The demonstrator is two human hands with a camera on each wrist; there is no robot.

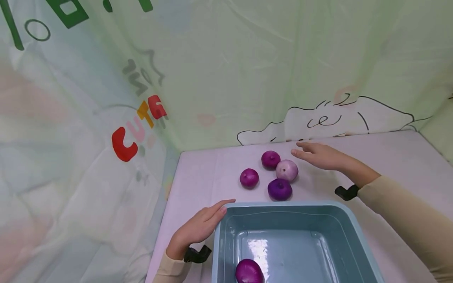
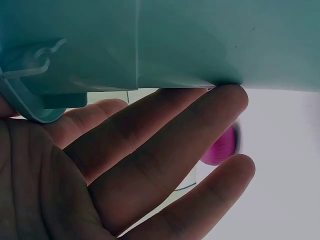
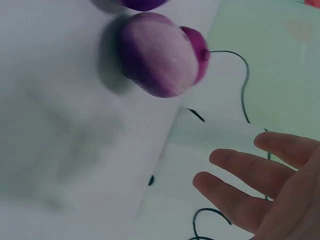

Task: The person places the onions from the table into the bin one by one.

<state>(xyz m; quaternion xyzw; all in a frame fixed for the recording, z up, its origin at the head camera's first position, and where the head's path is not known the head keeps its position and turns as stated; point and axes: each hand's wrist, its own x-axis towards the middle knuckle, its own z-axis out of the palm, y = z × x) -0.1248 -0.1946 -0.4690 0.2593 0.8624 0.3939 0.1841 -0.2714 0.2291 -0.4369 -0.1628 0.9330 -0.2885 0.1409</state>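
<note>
My left hand (image 1: 199, 226) rests at the back left corner of a blue-grey plastic basin (image 1: 283, 204), its fingers nearly straight. In the left wrist view, a fingertip (image 2: 235, 97) touches the basin's outer wall. One red onion (image 1: 249, 271) lies inside the basin near its left side. Behind the basin, several more sit on the table: a purple-red onion (image 1: 249, 178), a dark purple onion (image 1: 280, 190), a paler onion (image 1: 287, 170) and another purple-red onion (image 1: 270, 160). My right hand (image 1: 322, 156) is held above the table to the right of them, fingers extended, holding nothing.
A pale pink-white cloth covers the table (image 1: 209, 169). Light green printed fabric (image 1: 230, 78) hangs along the back, and more printed fabric (image 1: 70, 157) hangs on the left. Both wrists carry a black strap mount (image 1: 347, 192).
</note>
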